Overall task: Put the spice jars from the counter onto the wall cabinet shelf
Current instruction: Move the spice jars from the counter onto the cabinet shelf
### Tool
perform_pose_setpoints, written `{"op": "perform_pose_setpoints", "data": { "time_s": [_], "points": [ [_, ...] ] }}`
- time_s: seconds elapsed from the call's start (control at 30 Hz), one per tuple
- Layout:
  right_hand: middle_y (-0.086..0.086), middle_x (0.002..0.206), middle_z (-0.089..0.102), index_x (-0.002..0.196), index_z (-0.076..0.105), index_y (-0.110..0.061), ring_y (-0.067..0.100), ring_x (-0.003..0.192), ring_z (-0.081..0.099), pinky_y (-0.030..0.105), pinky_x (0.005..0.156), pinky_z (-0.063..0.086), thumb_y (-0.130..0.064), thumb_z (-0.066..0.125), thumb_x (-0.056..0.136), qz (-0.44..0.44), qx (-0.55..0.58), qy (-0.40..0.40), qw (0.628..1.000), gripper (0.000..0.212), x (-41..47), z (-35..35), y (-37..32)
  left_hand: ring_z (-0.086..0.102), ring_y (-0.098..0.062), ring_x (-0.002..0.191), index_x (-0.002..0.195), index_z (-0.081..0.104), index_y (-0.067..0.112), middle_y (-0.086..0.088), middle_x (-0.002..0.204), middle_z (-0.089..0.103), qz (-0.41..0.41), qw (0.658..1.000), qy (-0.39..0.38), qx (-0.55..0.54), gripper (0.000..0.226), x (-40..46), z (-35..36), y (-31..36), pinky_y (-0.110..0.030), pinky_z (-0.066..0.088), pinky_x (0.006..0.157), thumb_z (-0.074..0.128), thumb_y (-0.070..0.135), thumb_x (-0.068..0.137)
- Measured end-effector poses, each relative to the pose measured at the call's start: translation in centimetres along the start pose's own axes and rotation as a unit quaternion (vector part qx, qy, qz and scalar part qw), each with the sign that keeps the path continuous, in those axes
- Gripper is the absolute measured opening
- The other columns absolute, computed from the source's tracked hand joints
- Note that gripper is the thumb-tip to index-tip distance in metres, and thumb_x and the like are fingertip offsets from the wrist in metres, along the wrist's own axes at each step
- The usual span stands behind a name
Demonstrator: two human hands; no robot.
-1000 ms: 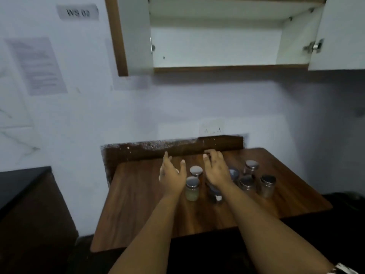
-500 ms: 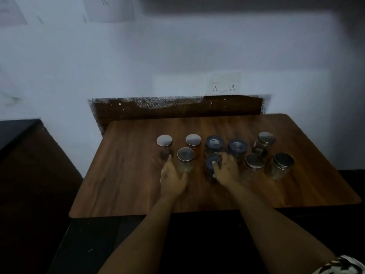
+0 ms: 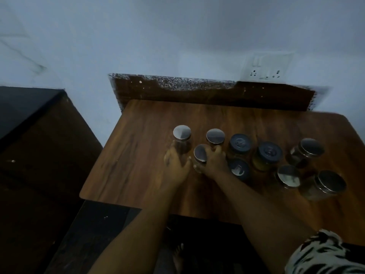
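Gripping steel-lidded jars point(image 3: 199, 153), both hands point(image 3: 214, 162), counter point(image 3: 126, 161) left side bare

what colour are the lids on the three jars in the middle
Dark blue, unlike the silver metal lids around them; the head view shows one lid best.

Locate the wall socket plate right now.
Head view, upper right: the socket plate sits on the wall just above the wooden backsplash, behind the counter and jars.

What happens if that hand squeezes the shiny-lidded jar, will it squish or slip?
Probably no squish: the silver-lidded jar under the right hand looks like clear hard glass. Its smooth sides might slip a little. It stands upright on the wooden counter, so a gentle lift shouldn't tip it.
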State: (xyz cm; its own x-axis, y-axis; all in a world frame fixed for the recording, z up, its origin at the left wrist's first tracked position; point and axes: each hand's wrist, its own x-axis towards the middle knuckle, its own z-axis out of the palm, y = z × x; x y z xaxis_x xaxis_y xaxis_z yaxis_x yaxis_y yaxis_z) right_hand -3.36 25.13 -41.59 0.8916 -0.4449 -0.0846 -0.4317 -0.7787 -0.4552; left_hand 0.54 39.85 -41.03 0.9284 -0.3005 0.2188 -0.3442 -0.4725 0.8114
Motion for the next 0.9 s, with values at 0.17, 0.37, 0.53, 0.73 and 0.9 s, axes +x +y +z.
{"op": "perform_pose_setpoints", "data": {
  "time_s": [0.17, 0.37, 0.53, 0.73, 0.9],
  "points": [
    [0.010, 0.141, 0.035, 0.131, 0.045, -0.028, 0.031, 0.126, 0.045, 0.039, 0.094, 0.048, -0.045, 0.072, 0.078, -0.027, -0.067, -0.025, 0.997, 0.062, 3.6, 0.4, -1.3, 0.045, 0.001, 0.110, 0.134, 0.045, 0.015, 0.008, 0.121, 0.051, 0.048, 0.999, 0.005, 0.002, 0.050, 4.9, 0.1, -1.7, -0.009, 0.037, 0.089, 0.064, 0.017, 0.088],
    [0.005, 0.109, 0.061, 0.110, 0.061, -0.017, 0.020, 0.092, 0.060, 0.032, 0.071, 0.051, -0.049, 0.077, 0.066, 0.044, -0.104, -0.113, 0.987, 0.056, 8.5, -4.5, -5.1, 0.055, -0.006, 0.106, 0.122, 0.056, 0.010, 0.004, 0.118, 0.058, 0.091, 0.994, 0.021, -0.050, 0.040, 13.2, 0.7, -1.2, -0.019, 0.046, 0.086, 0.056, 0.033, 0.089],
    [0.006, 0.099, 0.065, 0.099, 0.068, -0.015, 0.021, 0.086, 0.067, 0.041, 0.077, 0.060, -0.043, 0.078, 0.069, 0.063, 0.022, -0.035, 0.997, 0.042, 10.8, -14.5, -7.3, 0.063, 0.002, 0.096, 0.116, 0.060, 0.014, 0.010, 0.105, 0.065, 0.054, 0.966, -0.123, -0.222, 0.043, 15.7, 1.0, 2.6, -0.015, 0.050, 0.073, 0.061, 0.047, 0.088],
    [0.002, 0.101, 0.072, 0.104, 0.074, -0.016, 0.019, 0.089, 0.068, 0.035, 0.082, 0.058, -0.052, 0.073, 0.074, 0.053, 0.079, 0.063, 0.993, 0.046, 11.3, -22.4, -8.4, 0.059, -0.002, 0.109, 0.135, 0.043, 0.031, 0.013, 0.125, 0.057, 0.175, 0.958, -0.188, -0.131, 0.093, 18.9, 0.8, 6.6, -0.031, 0.057, 0.084, 0.087, 0.054, 0.057],
    [0.003, 0.127, 0.059, 0.123, 0.058, -0.021, 0.020, 0.113, 0.058, 0.029, 0.085, 0.049, -0.065, 0.072, 0.070, 0.051, 0.234, 0.157, 0.958, 0.071, 12.5, -22.0, -10.2, 0.052, -0.018, 0.099, 0.121, 0.052, 0.015, -0.002, 0.108, 0.057, 0.246, 0.966, 0.079, 0.019, 0.083, 21.0, 0.2, 10.1, -0.027, 0.041, 0.082, 0.079, 0.058, 0.055]
  ]
}}
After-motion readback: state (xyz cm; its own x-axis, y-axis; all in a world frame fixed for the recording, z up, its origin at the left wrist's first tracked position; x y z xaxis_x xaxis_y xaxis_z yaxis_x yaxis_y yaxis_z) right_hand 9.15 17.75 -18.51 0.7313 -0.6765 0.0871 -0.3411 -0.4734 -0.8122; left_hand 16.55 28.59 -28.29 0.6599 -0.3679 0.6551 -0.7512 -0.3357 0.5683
